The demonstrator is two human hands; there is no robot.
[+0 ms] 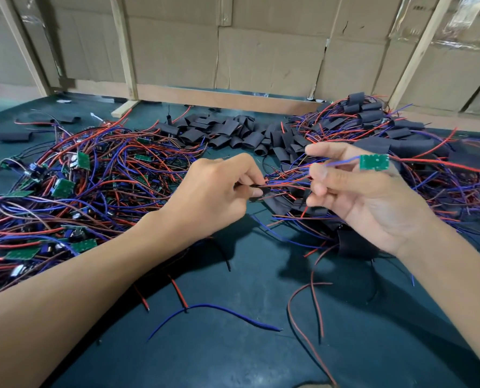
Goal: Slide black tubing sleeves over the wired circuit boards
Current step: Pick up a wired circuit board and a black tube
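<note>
Far left on the bench (233, 345) sits a big pile of bare boards (65, 189), green w/ red and blue wires, none covered yet.

Next, the left hand (219, 191). Its fingers are curled, and thumb + fingertips pinch the mouth of a black sleeve (272, 200). A bunch of thin wire ends (286, 182) goes right up to that pinch. I can't tell if the wires are inside the sleeve yet or just at its lip.

Behind, in the middle, lies a row of loose sleeves (233, 133), waiting.

Then the right hand (367, 197). Fingers bent, pinching those same wires just beside the small green board (374, 162), which sticks up past the fingers. The board is bare, up in the air, well clear of the sleeve.

Far right is a heap of done boards (373, 119), already in black tubes.

My guess: the step is threading, early for this board. Next move needs the wire tips kept together so none snag, then the sleeve pulled along to the board + over it. Loose strands could catch.
</note>
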